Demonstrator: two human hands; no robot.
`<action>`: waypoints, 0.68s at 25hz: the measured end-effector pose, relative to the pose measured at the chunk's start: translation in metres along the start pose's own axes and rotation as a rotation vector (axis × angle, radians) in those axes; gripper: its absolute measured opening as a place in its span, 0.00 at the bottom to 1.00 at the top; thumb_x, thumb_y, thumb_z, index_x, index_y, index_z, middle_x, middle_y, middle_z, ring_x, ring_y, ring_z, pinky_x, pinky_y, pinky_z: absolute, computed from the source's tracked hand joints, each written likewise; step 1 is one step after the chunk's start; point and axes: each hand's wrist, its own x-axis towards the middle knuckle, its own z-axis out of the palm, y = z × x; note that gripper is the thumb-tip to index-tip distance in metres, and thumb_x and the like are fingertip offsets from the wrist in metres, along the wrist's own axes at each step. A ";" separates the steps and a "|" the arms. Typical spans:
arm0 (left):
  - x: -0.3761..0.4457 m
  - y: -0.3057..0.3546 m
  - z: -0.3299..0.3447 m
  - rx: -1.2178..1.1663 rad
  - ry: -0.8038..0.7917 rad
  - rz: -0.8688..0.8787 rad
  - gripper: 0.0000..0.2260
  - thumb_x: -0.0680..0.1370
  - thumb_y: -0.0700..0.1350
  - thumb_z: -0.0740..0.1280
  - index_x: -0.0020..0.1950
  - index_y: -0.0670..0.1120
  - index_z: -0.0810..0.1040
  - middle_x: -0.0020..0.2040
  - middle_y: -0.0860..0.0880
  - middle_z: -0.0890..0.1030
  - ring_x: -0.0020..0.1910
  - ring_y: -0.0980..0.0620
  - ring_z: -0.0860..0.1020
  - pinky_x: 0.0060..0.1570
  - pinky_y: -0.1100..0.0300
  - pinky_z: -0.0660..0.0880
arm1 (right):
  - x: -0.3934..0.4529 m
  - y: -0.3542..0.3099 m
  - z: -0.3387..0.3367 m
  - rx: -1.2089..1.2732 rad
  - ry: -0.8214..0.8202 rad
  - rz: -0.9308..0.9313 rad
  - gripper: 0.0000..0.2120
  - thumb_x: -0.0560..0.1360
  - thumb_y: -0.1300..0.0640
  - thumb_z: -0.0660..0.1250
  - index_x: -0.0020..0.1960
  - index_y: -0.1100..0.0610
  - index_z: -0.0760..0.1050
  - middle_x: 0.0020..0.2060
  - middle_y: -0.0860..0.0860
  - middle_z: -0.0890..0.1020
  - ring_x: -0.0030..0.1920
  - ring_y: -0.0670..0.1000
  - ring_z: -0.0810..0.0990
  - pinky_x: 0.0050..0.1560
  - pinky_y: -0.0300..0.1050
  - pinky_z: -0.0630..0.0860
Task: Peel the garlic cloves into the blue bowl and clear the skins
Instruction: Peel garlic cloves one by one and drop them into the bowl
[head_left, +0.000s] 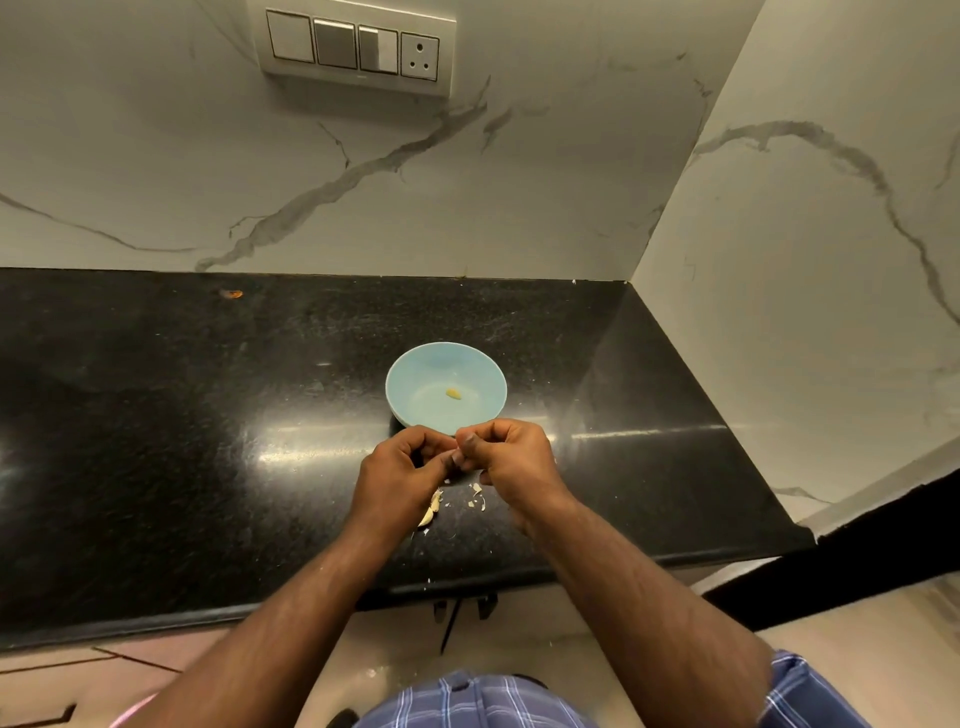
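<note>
Item: small garlic clove, pinched between my left hand (402, 467) and right hand (511, 457); round blue bowl (415, 374) just beyond.

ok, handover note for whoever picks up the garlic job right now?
Left hand and right hand: fingertips pinched together just in front of the blue bowl, apparently working a clove; the clove itself is hidden.
Done: one peeled clove in the bowl.
Left: finish this clove, peel the unpeeled garlic on the black counter by the left wrist, clear the skins.
</note>
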 end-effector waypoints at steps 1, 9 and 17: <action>0.001 -0.001 0.000 0.001 0.002 0.005 0.02 0.76 0.43 0.76 0.47 0.50 0.85 0.41 0.51 0.87 0.43 0.52 0.86 0.49 0.46 0.84 | 0.000 0.001 0.000 0.029 -0.015 0.014 0.06 0.79 0.62 0.70 0.48 0.66 0.83 0.36 0.57 0.84 0.33 0.45 0.83 0.29 0.34 0.76; 0.004 -0.005 0.006 -0.006 -0.024 -0.022 0.03 0.75 0.46 0.77 0.46 0.50 0.85 0.40 0.49 0.87 0.43 0.51 0.86 0.50 0.44 0.84 | 0.007 0.010 -0.003 0.024 0.041 0.078 0.03 0.77 0.65 0.71 0.45 0.62 0.83 0.37 0.56 0.86 0.35 0.45 0.83 0.31 0.34 0.75; 0.009 -0.012 0.006 0.053 -0.034 -0.036 0.03 0.76 0.46 0.76 0.47 0.54 0.85 0.41 0.53 0.87 0.44 0.53 0.86 0.50 0.43 0.83 | 0.015 0.014 -0.003 0.149 0.024 0.204 0.03 0.76 0.67 0.72 0.44 0.61 0.83 0.36 0.57 0.85 0.37 0.50 0.83 0.38 0.40 0.78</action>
